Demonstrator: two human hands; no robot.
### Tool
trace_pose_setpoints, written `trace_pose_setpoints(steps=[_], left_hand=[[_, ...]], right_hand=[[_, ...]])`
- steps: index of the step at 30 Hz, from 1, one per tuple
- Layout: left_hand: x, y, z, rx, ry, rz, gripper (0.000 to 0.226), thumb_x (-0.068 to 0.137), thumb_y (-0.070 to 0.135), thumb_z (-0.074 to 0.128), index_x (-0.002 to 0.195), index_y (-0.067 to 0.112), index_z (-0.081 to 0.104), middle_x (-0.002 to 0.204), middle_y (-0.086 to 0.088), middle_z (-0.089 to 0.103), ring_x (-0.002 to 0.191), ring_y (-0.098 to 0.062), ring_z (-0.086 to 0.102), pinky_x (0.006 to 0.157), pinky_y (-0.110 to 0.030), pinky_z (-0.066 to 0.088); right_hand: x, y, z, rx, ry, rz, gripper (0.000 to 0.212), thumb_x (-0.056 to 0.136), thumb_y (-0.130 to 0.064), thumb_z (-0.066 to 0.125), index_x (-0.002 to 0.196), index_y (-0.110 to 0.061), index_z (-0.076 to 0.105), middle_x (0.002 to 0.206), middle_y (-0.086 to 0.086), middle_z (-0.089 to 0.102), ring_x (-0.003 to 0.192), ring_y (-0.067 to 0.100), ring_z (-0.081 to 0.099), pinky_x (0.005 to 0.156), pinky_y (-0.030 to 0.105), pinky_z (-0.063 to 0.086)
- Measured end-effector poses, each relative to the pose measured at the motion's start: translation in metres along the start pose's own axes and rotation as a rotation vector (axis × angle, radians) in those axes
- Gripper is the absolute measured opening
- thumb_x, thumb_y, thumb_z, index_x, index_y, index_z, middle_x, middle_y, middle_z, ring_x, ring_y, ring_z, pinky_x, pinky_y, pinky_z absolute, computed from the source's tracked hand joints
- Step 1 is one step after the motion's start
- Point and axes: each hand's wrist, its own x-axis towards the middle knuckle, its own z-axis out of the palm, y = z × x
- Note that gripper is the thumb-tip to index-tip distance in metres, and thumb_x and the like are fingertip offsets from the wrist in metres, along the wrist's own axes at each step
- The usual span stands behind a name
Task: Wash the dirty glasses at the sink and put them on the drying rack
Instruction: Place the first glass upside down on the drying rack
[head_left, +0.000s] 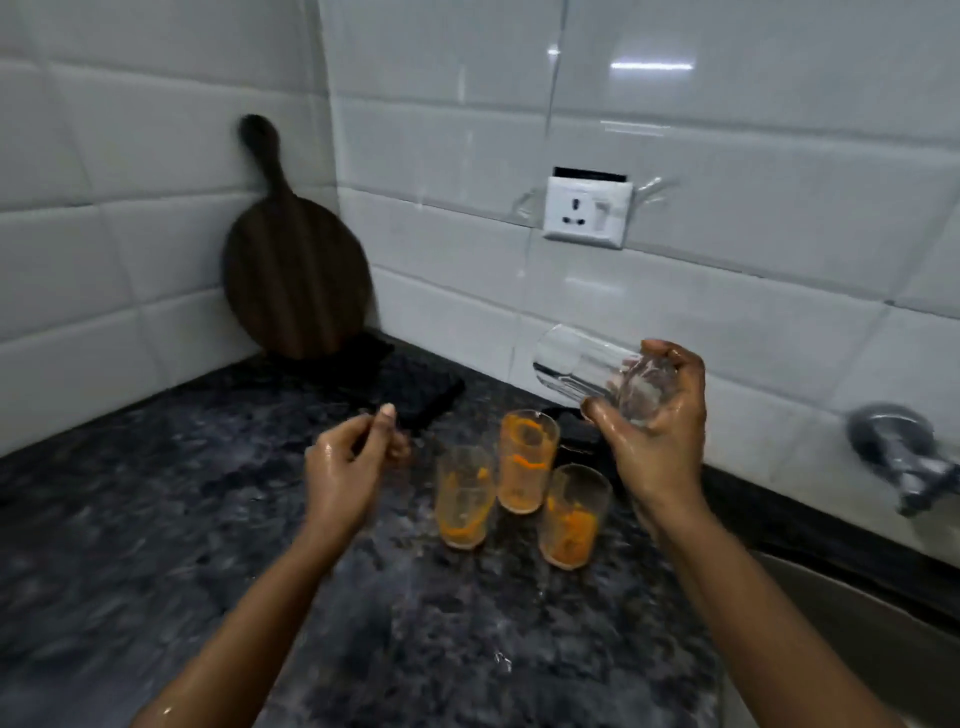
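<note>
Head view: right hand (657, 415) grips a clean glass (597, 376), tilted, above three orange-stained glasses (524, 488); left hand (348, 462), empty and loosely curled, hovers left of them.

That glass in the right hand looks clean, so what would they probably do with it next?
Probably carry the clear glass leftward to the dark mat, likely the drying spot. The right hand holds it tilted and wet, while three orange-stained glasses wait.

Your held glass (592, 375): clear
Your three glasses (524, 467): orange-smeared
Your table (156, 519): dark speckled
Your board (296, 270): dark brown, striped
Your tiles (727, 130): white
</note>
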Motion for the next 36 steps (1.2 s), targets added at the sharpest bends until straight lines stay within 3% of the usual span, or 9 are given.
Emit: trace_pose_setpoints(steps=[3, 5, 7, 9, 11, 13, 22, 28, 36], left_hand=[[0.042, -0.048, -0.054, 0.286, 0.054, -0.143, 0.044, 0.094, 0.038, 0.048, 0.065, 0.009, 0.064, 0.068, -0.009, 0.068, 0.072, -0.028, 0.065, 0.067, -0.036, 0.048], [0.058, -0.084, -0.073, 0.568, -0.027, -0.2, 0.043, 0.094, 0.037, 0.045, 0.071, 0.004, 0.059, 0.072, -0.017, 0.062, 0.08, -0.037, 0.063, 0.065, -0.038, 0.044], [0.068, -0.116, -0.084, 0.76, -0.1, -0.23, 0.037, 0.093, 0.039, 0.045, 0.087, 0.005, 0.058, 0.094, -0.021, 0.061, 0.098, -0.039, 0.058, 0.082, -0.042, 0.044], [0.072, -0.141, -0.089, 0.935, -0.129, -0.206, 0.045, 0.093, 0.042, 0.045, 0.113, 0.003, 0.055, 0.125, -0.022, 0.053, 0.123, -0.036, 0.045, 0.108, -0.047, 0.027], [0.074, -0.155, -0.092, 0.969, -0.152, -0.175, 0.059, 0.093, 0.047, 0.039, 0.133, 0.004, 0.042, 0.146, -0.02, 0.034, 0.14, -0.032, 0.024, 0.117, -0.046, 0.003], [0.077, -0.163, -0.091, 0.994, -0.169, -0.164, 0.065, 0.093, 0.053, 0.032, 0.141, 0.009, 0.031, 0.155, -0.016, 0.017, 0.145, -0.03, 0.009, 0.117, -0.044, -0.004], [0.081, -0.167, -0.088, 1.013, -0.152, -0.197, 0.07, 0.092, 0.058, 0.025, 0.143, 0.01, 0.028, 0.157, -0.014, 0.011, 0.146, -0.028, -0.004, 0.119, -0.043, -0.003], [0.081, -0.172, -0.087, 1.04, -0.133, -0.147, 0.08, 0.086, 0.064, 0.009, 0.141, 0.009, 0.031, 0.156, -0.017, 0.016, 0.146, -0.029, 0.0, 0.118, -0.043, -0.003], [0.081, -0.172, -0.087, 1.054, -0.143, -0.15, 0.087, 0.082, 0.064, 0.002, 0.143, 0.009, 0.029, 0.156, -0.017, 0.016, 0.147, -0.028, 0.0, 0.118, -0.043, -0.002]], right_hand=[[0.01, 0.0, 0.068, -0.05, -0.046, 0.03, 0.058, 0.056, -0.021, 0.074, 0.104, -0.039, 0.047, 0.111, 0.011, 0.057, 0.095, 0.025, 0.06, 0.084, 0.039, 0.051], [0.015, 0.006, 0.107, -0.109, -0.101, 0.078, 0.056, 0.059, -0.014, 0.076, 0.102, -0.037, 0.048, 0.116, 0.012, 0.055, 0.096, 0.022, 0.057, 0.079, 0.027, 0.047], [0.024, 0.019, 0.144, -0.143, -0.151, 0.124, 0.055, 0.063, -0.004, 0.075, 0.102, -0.034, 0.05, 0.118, 0.014, 0.053, 0.091, 0.02, 0.055, 0.066, 0.009, 0.043], [0.032, 0.032, 0.176, -0.173, -0.178, 0.19, 0.054, 0.065, 0.001, 0.072, 0.101, -0.033, 0.051, 0.119, 0.015, 0.05, 0.085, 0.021, 0.055, 0.052, 0.001, 0.039], [0.04, 0.045, 0.205, -0.204, -0.205, 0.242, 0.056, 0.066, 0.004, 0.07, 0.103, -0.033, 0.052, 0.12, 0.014, 0.047, 0.085, 0.023, 0.055, 0.057, 0.007, 0.047], [0.049, 0.058, 0.23, -0.254, -0.23, 0.272, 0.057, 0.066, 0.005, 0.069, 0.108, -0.03, 0.053, 0.12, 0.012, 0.043, 0.088, 0.021, 0.051, 0.074, 0.024, 0.054], [0.097, 0.122, 0.335, -0.444, -0.414, 0.271, 0.064, 0.074, 0.012, 0.062, 0.126, -0.024, 0.049, 0.129, 0.014, 0.036, 0.107, 0.031, 0.051, 0.093, 0.034, 0.05], [0.12, 0.144, 0.364, -0.624, -0.533, 0.268, 0.066, 0.082, -0.001, 0.063, 0.139, -0.023, 0.039, 0.135, 0.017, 0.035, 0.114, 0.037, 0.05, 0.099, 0.035, 0.044], [0.128, 0.152, 0.367, -0.79, -0.546, 0.124, 0.044, 0.089, -0.007, 0.051, 0.132, -0.013, 0.048, 0.133, 0.022, 0.042, 0.119, 0.037, 0.045, 0.097, 0.033, 0.036]])
